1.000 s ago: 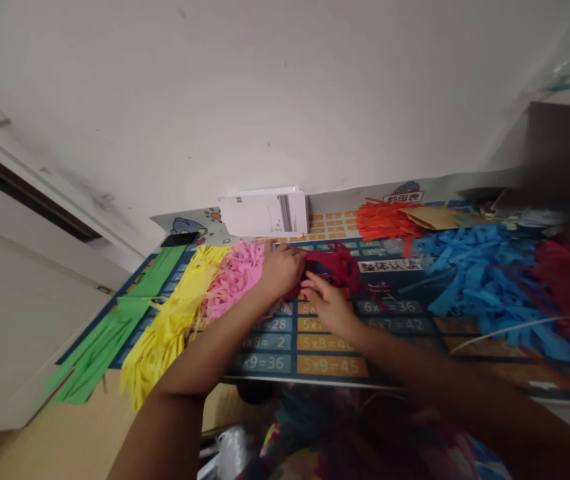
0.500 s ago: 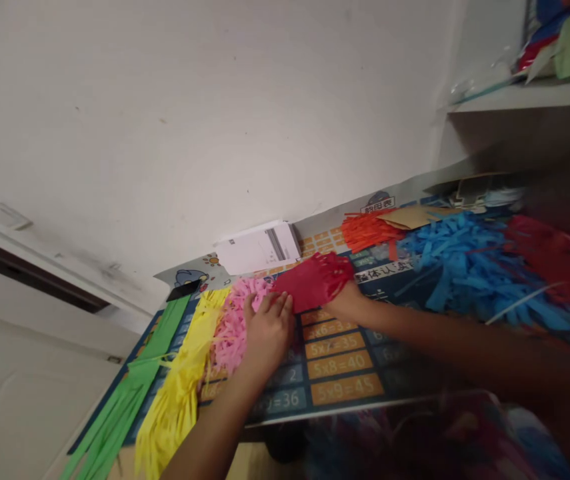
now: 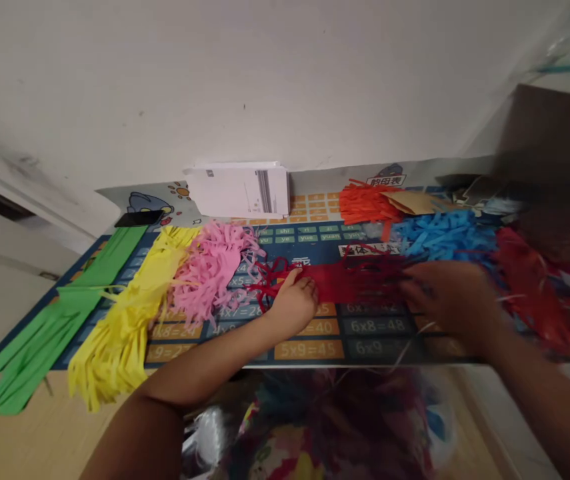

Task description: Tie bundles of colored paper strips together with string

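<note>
A strip of red fringed paper (image 3: pixel 337 283) lies across the table mat, its cut strands spreading at both ends. My left hand (image 3: pixel 295 303) is closed on its left part, fingers curled and thumb raised. At the paper's right end is my right hand (image 3: pixel 455 303), blurred by motion; whether its fingers grip the strands cannot be made out. To the left lie pink fringed paper (image 3: pixel 215 267), yellow fringed paper (image 3: pixel 129 310) and green paper strips (image 3: pixel 72 307).
Blue shredded paper (image 3: pixel 445 233), orange fringed paper (image 3: pixel 367 203) and more red fringed paper (image 3: pixel 535 287) are on the right. A white box (image 3: pixel 235 190) leans against the wall beside a dark phone (image 3: pixel 139 218). The printed mat (image 3: pixel 305 350) covers the table.
The red paper, bunched before, is now spread out flat to the right. My right hand has moved right along it, and the camera view has shifted.
</note>
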The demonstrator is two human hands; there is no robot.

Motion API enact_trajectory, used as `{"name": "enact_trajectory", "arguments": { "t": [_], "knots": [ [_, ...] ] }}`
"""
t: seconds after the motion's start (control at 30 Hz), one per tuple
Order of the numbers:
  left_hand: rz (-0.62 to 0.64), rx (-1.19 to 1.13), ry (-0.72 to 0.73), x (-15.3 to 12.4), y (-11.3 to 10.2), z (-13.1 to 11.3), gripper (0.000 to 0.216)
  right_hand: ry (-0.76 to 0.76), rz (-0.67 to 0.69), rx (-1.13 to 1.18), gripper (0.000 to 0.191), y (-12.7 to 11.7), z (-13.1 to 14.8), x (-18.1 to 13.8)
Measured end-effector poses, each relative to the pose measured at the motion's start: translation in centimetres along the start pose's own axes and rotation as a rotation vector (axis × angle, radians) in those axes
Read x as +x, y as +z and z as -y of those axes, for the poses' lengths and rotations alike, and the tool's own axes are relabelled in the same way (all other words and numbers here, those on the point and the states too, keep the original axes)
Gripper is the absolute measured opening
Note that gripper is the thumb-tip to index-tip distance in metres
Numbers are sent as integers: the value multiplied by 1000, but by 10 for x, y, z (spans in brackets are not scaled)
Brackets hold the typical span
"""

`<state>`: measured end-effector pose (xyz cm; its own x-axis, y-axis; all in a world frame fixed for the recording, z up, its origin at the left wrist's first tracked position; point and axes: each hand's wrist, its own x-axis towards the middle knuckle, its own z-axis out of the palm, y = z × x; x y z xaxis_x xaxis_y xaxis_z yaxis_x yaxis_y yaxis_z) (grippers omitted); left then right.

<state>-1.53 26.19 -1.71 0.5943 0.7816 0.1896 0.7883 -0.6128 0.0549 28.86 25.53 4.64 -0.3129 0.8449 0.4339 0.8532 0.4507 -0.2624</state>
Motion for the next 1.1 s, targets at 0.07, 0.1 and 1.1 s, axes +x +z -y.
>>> {"name": "enact_trajectory", "arguments": {
  "t": [0.07, 0.1, 1.1],
  "knots": [
    [46, 46, 31, -3, -8, -1, 17, -267, 219, 138, 33, 37, 26, 2],
    [65, 62, 44, -6, -13, 0, 19, -323, 286, 172, 38, 55, 36, 6],
    [101, -103, -395, 36, -9, 42, 21, 165, 317, 80, 24, 127, 22, 61]
  ]
}}
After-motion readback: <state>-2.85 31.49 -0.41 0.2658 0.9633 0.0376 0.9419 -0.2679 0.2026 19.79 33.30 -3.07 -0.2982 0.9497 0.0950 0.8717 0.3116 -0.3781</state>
